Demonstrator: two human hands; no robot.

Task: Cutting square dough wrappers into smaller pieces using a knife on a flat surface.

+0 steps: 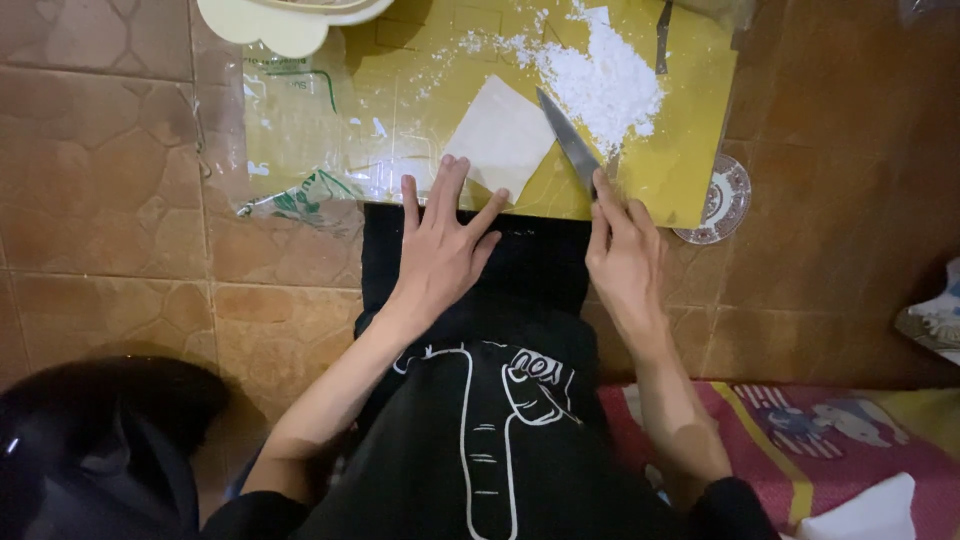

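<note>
My left hand [441, 238] lies flat with fingers spread, fingertips pressing the near corner of a pale square dough sheet [503, 132] on a yellow board [680, 150]. My right hand [625, 262] is shut on the handle of a knife [567, 143]. Its blade points up and left, resting against the right edge of the dough sheet. A heap of white flour [608, 80] lies on the board just beyond the blade.
A clear plastic bag with green print [300, 160] lies under the board's left side. A cream bowl rim [280, 20] is at top left, a small patterned saucer [722, 200] right of the board. Brown floor tiles surround; a dark round object [90, 450] sits at bottom left.
</note>
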